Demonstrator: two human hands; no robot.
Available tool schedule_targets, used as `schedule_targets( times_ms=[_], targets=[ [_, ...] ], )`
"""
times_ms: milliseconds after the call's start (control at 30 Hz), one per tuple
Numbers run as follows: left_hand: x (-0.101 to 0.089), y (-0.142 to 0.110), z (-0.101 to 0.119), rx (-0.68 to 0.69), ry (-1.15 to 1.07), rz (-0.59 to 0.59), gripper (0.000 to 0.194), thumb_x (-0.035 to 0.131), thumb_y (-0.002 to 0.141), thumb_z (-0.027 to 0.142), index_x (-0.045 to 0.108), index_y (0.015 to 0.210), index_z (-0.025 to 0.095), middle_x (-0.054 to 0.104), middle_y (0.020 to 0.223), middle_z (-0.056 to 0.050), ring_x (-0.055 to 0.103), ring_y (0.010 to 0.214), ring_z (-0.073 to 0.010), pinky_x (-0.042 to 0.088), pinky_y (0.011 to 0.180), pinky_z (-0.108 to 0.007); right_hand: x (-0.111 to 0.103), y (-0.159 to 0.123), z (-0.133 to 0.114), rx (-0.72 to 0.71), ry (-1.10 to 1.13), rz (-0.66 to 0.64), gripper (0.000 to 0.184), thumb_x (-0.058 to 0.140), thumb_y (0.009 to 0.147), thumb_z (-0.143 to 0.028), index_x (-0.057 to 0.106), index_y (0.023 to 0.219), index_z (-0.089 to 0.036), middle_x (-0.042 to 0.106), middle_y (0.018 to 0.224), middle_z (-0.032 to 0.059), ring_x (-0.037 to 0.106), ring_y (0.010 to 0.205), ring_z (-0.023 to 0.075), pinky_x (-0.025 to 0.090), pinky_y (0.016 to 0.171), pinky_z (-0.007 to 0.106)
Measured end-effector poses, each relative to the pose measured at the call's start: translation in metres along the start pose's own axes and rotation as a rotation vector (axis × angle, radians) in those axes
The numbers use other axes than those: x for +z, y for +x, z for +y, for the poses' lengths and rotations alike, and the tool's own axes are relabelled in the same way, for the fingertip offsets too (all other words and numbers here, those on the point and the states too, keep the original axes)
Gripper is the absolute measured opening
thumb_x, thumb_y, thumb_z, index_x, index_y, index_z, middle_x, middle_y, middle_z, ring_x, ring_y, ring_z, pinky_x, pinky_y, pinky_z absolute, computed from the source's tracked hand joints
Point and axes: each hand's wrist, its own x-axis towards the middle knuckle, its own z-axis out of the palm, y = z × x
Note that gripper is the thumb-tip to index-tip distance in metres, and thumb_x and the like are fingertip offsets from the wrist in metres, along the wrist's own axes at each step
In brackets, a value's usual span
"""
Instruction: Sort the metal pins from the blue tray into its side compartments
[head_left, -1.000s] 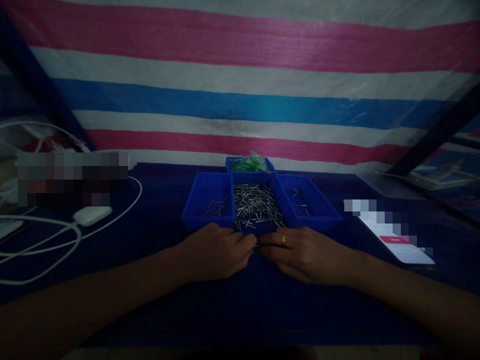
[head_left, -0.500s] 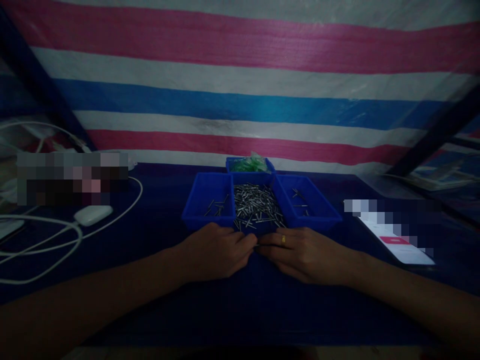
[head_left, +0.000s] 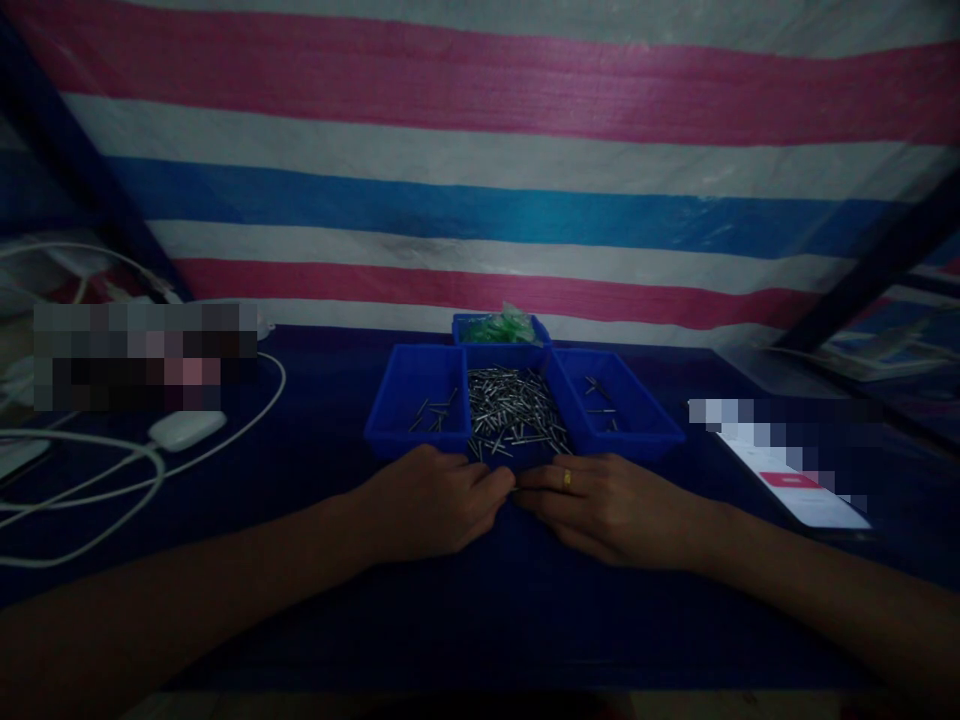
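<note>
My left hand (head_left: 446,505) and my right hand (head_left: 604,508) meet fingertip to fingertip above the blue table, just in front of the pile. Both are closed in a pinch. A sliver of a thin metal pin (head_left: 514,489) shows between the fingertips; the rest of it is hidden. My right hand wears a gold-coloured ring. Behind my hands lies a heap of short, thin metal pins (head_left: 514,405). A left blue bin (head_left: 386,410) and a right blue bin (head_left: 652,405) flank the heap, each with several pins inside.
A third blue bin (head_left: 502,353) at the back holds green plastic material (head_left: 504,327). On the right lies a phone (head_left: 817,505) with a lit screen. White cables (head_left: 277,400) and a white adapter (head_left: 187,431) lie left. A striped sheet (head_left: 480,130) hangs behind the table.
Barely anything differs. Both hands stay pinched together in the same place, with only a very slight shift at the fingertips.
</note>
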Motion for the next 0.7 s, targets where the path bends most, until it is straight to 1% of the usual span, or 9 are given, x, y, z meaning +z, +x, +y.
schedule_targets(
  times_ms=[167, 300, 500, 700],
  targets=[
    [-0.0008, -0.0003, 0.0001, -0.002, -0.005, 0.006, 0.007, 0.039, 0.086, 0.022, 0.043, 0.084, 0.017, 0.057, 0.065, 0.002, 0.055, 0.055, -0.0124, 0.036, 0.044, -0.022, 0.0011, 0.0002, 0.0001, 0.009, 0.007, -0.013, 0.031, 0.035, 0.088, -0.018, 0.049, 0.115, -0.011, 0.054, 0.11, 0.0093, 0.051, 0.091, 0.0164, 0.046, 0.076, 0.031],
    [-0.0013, -0.0003, 0.0001, 0.005, 0.005, 0.007, 0.006, 0.039, 0.085, 0.022, 0.043, 0.084, 0.017, 0.056, 0.064, 0.003, 0.055, 0.054, -0.0131, 0.035, 0.043, -0.023, 0.0012, -0.0001, 0.0001, 0.004, -0.007, 0.001, 0.031, 0.035, 0.088, -0.018, 0.05, 0.114, -0.011, 0.054, 0.109, 0.0099, 0.052, 0.088, 0.0162, 0.046, 0.074, 0.03],
    [0.0, -0.0003, 0.0001, 0.005, 0.007, 0.025, 0.007, 0.039, 0.085, 0.021, 0.043, 0.084, 0.017, 0.056, 0.064, 0.002, 0.054, 0.054, -0.0121, 0.036, 0.044, -0.022, 0.0003, 0.0003, -0.0003, -0.004, -0.001, 0.015, 0.031, 0.036, 0.088, -0.018, 0.05, 0.114, -0.011, 0.055, 0.106, 0.0098, 0.052, 0.087, 0.0155, 0.046, 0.073, 0.029],
    [-0.0007, 0.0001, 0.0004, 0.003, 0.008, 0.008, 0.006, 0.039, 0.085, 0.021, 0.043, 0.084, 0.017, 0.056, 0.064, 0.002, 0.055, 0.054, -0.0128, 0.036, 0.044, -0.022, 0.0002, 0.0005, -0.0005, 0.006, 0.009, -0.009, 0.031, 0.035, 0.087, -0.017, 0.049, 0.115, -0.011, 0.054, 0.11, 0.0101, 0.051, 0.091, 0.0166, 0.046, 0.076, 0.031]
  ],
)
